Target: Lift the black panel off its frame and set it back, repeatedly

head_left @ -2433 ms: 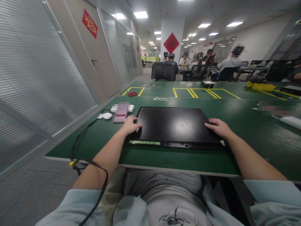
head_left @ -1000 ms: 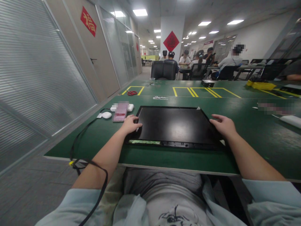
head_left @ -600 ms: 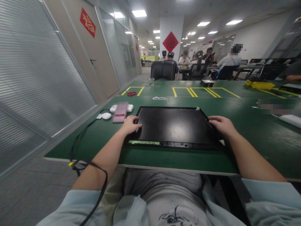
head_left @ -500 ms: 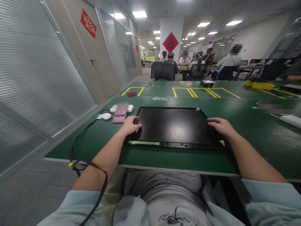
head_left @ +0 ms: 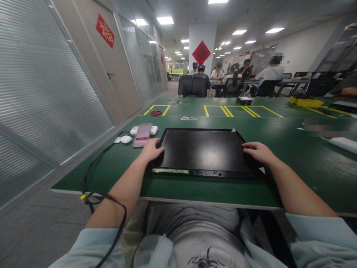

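Note:
A flat black screen panel [head_left: 205, 150] lies face up on the green table [head_left: 301, 163], with a strip of exposed board along its near edge. My left hand [head_left: 151, 150] rests on the panel's left edge, fingers curled over the rim. My right hand [head_left: 257, 152] lies on the right edge, fingers stretched flat and pointing inward across the rim.
A pink phone [head_left: 142, 135], a white earbud case [head_left: 126, 139] and a black cable [head_left: 95, 163] sit left of the panel. Red scissors [head_left: 155, 112], a clear cup [head_left: 180, 98] and yellow floor-tape boxes lie farther back. People sit at distant tables.
My right hand slid off the panel's top to its right edge, lifted slightly, then settled back flat on the rim. My left hand stayed at the left edge.

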`<state>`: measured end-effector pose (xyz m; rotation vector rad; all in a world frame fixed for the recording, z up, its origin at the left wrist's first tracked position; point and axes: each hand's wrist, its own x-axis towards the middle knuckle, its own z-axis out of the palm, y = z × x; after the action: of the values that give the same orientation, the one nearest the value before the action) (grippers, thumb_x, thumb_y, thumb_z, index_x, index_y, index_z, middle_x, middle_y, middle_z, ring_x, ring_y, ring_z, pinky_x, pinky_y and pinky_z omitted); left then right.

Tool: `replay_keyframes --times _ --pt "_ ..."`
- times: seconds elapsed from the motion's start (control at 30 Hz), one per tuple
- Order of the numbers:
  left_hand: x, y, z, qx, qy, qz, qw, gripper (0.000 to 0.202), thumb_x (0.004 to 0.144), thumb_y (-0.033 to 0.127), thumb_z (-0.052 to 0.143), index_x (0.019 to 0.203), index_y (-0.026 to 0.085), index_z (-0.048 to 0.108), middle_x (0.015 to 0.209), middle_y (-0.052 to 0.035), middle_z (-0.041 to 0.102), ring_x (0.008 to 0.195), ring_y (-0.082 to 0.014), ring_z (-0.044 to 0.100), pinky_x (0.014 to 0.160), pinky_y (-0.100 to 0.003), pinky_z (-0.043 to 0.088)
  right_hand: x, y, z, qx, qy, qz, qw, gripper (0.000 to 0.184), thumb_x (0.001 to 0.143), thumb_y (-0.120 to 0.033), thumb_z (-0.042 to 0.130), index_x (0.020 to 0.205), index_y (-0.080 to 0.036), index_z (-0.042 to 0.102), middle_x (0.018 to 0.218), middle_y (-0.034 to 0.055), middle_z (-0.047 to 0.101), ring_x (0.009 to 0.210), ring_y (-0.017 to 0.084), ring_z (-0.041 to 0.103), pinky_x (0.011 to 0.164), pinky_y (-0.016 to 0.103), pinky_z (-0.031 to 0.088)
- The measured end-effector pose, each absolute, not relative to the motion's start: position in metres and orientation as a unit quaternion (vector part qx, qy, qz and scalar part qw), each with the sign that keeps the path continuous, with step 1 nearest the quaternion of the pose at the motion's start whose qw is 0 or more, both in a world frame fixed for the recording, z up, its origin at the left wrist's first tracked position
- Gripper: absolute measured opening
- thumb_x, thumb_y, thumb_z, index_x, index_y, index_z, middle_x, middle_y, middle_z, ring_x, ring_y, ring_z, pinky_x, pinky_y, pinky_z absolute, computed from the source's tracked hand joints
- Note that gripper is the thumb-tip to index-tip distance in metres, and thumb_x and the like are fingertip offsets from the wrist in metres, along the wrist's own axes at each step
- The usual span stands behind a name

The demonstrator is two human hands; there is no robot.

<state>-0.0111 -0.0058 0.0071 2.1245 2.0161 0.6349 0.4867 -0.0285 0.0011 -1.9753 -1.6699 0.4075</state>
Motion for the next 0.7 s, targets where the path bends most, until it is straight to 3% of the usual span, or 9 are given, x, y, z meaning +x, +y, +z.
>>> replay_keyframes --times 0.13,0.3,0.7 --pt "-0.0146 -0.0012 0.0047 0.702 0.69 0.17 0.046 0.046 0.088 0.034 0.058 0.122 0.009 0.074 0.14 -0.0207 0.064 0.136 -0.0354 0.055 0.118 -0.042 0.039 0.4859 -0.0299 0.0031 -0.728 -0.616 0.144 0.264 0.034 0.077 -0.03 0.068 0.106 -0.019 0.081 0.095 0.0107 0.076 0.093 0.029 0.071 0.087 0.04 0.055" --pt "-0.0169 0.0017 0.003 0.725 0.665 0.169 0.055 0.038 0.089 0.03 0.054 0.113 0.015 0.079 0.135 -0.0165 0.069 0.134 -0.0336 0.058 0.117 -0.041 0.04 0.4853 -0.0307 0.0029 -0.728 -0.612 0.142 0.274 0.031 0.076 -0.03 0.069 0.103 -0.02 0.082 0.09 0.0088 0.076 0.09 0.027 0.071 0.085 0.037 0.055" --pt "-0.0099 -0.0038 0.0128 0.656 0.665 0.319 0.16 0.021 0.078 0.021 0.061 0.089 0.016 0.08 0.13 -0.0146 0.072 0.129 -0.0341 0.061 0.114 -0.042 0.043 0.4929 -0.0259 -0.0033 -0.722 -0.623 0.142 0.267 0.032 0.076 -0.032 0.068 0.103 -0.02 0.082 0.091 0.0079 0.077 0.088 0.026 0.071 0.083 0.038 0.054"
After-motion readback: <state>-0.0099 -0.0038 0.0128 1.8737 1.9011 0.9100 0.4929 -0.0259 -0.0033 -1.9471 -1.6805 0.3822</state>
